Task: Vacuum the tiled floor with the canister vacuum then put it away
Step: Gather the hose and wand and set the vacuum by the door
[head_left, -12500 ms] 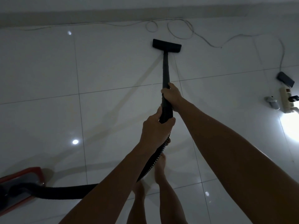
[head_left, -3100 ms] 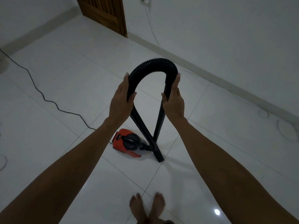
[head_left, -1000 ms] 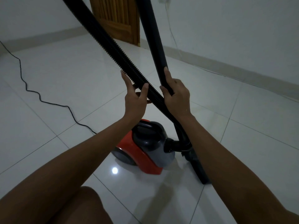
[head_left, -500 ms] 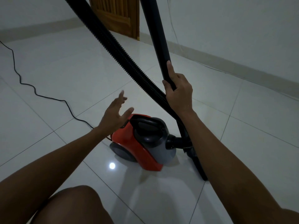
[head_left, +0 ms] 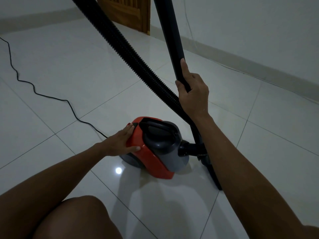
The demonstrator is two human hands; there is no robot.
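The red and grey canister vacuum point(head_left: 158, 152) sits on the white tiled floor point(head_left: 69, 75) in front of me. My left hand point(head_left: 120, 142) rests flat on its red side, fingers straight, with fingertips near a small dark button at the top. My right hand point(head_left: 193, 94) grips the black rigid wand point(head_left: 170, 37), which stands nearly upright. The ribbed black hose point(head_left: 131, 54) slants down from the top edge to the canister's front port. The floor nozzle is mostly hidden behind my right forearm.
A black power cord point(head_left: 34, 88) snakes across the tiles from the left to the canister's rear. A wooden door point(head_left: 127, 12) stands at the back. The wall and its baseboard point(head_left: 259, 69) run along the right. My bent knee point(head_left: 77, 218) fills the lower left.
My left hand let go of the hose, dropped down and now lies on the canister's red side. My right hand kept hold of the wand. The view came lower and closer.
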